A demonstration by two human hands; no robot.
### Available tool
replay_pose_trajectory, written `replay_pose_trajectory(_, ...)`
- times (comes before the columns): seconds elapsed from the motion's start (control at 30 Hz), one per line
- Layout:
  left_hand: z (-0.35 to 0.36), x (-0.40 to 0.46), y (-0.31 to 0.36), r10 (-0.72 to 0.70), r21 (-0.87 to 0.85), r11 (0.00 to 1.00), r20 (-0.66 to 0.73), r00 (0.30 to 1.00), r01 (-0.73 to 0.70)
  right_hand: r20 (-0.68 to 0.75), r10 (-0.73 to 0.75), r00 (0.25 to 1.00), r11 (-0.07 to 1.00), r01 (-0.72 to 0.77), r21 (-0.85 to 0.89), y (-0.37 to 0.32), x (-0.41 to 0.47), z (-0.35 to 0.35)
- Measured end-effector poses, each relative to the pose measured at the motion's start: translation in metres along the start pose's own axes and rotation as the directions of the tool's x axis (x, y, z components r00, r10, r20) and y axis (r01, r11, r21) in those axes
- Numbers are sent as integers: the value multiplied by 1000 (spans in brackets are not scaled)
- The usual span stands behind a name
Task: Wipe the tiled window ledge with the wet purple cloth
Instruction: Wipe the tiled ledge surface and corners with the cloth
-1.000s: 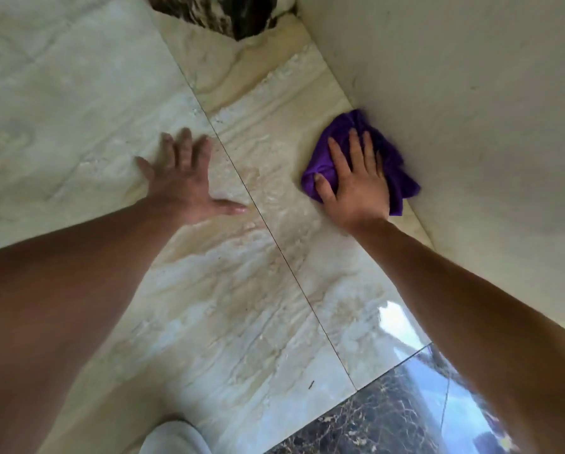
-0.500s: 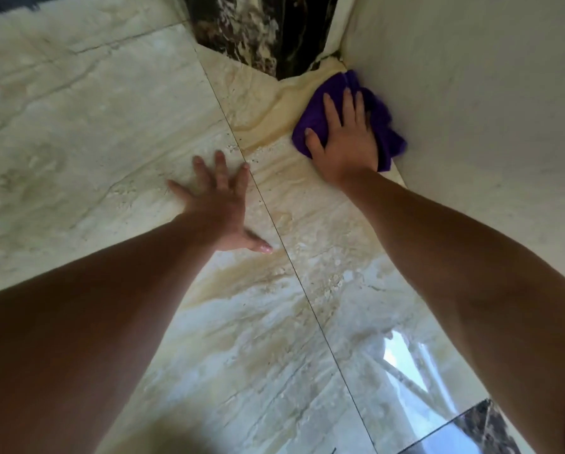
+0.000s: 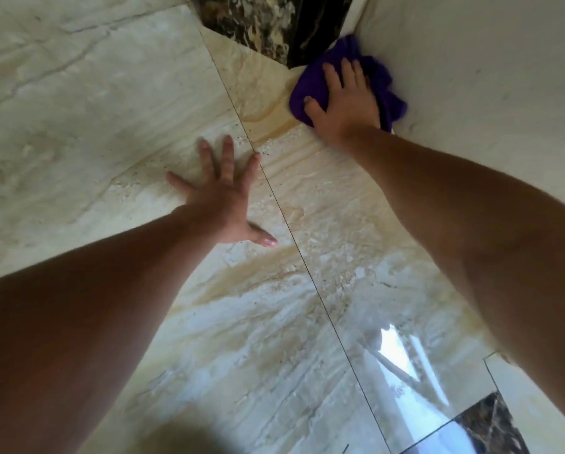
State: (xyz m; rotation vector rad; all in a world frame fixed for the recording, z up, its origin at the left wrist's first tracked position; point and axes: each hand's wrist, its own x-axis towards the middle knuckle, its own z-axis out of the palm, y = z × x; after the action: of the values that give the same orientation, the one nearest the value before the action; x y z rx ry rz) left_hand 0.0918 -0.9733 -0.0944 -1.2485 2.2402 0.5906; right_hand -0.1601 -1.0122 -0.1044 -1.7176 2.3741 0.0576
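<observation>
Right hand (image 3: 346,103) — fingers (image 3: 348,72) spread flat — presses purple cloth (image 3: 310,83) on ledge (image 3: 323,198); left hand (image 3: 222,201) splayed, holding nothing.

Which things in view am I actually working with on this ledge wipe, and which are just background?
In the job:
- crumpled wet purple cloth
- right hand, pressed flat on the cloth
- glossy beige marble-patterned tiled ledge
- left hand, spread flat on the tile

Just there:
- dark brown veined stone column at the far corner
- plain off-white wall beside the cloth
</observation>
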Motion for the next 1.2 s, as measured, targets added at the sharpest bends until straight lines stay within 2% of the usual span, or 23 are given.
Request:
replay_pose_trajectory(0.17,-8,-7,-19,29,3,1000,-98,995,-29,9,-117,993,993,116,20,13,-79,15)
replay_pose_trajectory(0.2,-10,-14,-30,-3,3,1000,-130,992,3,25,-120,992,993,119,20,16,-92,17)
replay_pose_trajectory(0.3,-3,-31,-74,-287,-145,953,-134,949,267,57,-99,993,995,99,-5,18,-97,17)
replay_pose_trajectory(0.33,-2,-34,-83,-331,-176,934,-102,938,310,55,-105,993,994,106,-19,16,-91,16)
replay_pose_trajectory(0.53,1,-31,-95,-277,-217,942,-64,959,257,35,-209,977,976,211,-53,-35,-38,15)
replay_pose_trajectory(0.7,5,-31,-101,-254,-214,949,-84,964,232,77,-312,947,945,317,-74,-86,1,9)
replay_pose_trajectory(1.0,10,-29,-105,-236,-214,953,-92,967,212,89,-394,915,916,399,-41,-164,65,4)
replay_pose_trajectory(1.2,4,-30,-103,-253,-226,945,-39,967,239,122,-435,892,897,441,-21,-198,83,-1)
